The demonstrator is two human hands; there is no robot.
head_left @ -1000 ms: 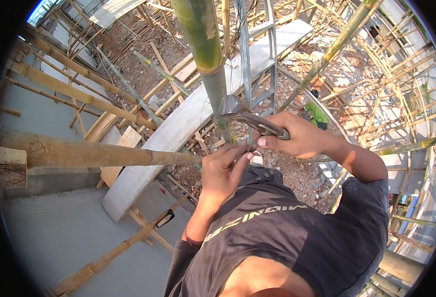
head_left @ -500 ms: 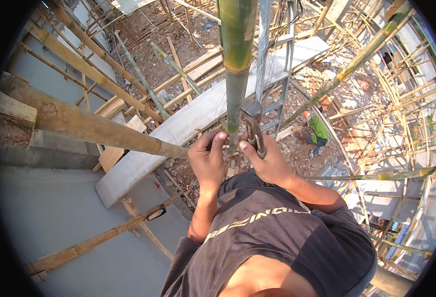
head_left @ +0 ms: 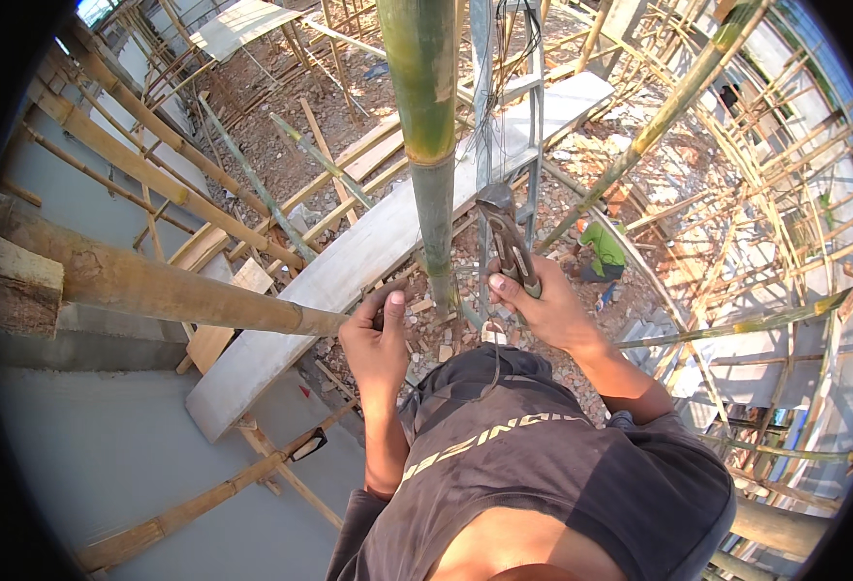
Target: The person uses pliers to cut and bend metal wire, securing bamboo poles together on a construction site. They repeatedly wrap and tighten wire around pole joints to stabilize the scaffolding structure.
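The dark metal hand tool with a blunt, chunky head and a long handle is up in front of the person's body, to the right of the thick green bamboo pole; its head points to the top of the view and a bit left, and its long side slants down and right into the right hand; the right hand's grip is closed around the low end of the handle, with the thumb laid across the front.

The left hand is well apart from the tool, its fingers curled in and its thumb sticking up near the first finger; I cannot tell if that grip has hold of anything.

There is one tool and two hands; one thin, dark, bendy strand hangs in a curve over the dark cloth shirt; one green pole stands up, round and smooth, with a ring-shaped bump and a yellow band; one yellow-brown round bamboo pole comes in from the left and reaches just beside the left hand; one grey metal ladder with two side rails stands behind the tool; one long, flat, pale grey board slants behind the green pole; below is rough, stony ground, and one person in a bright green top is farther off on the right.
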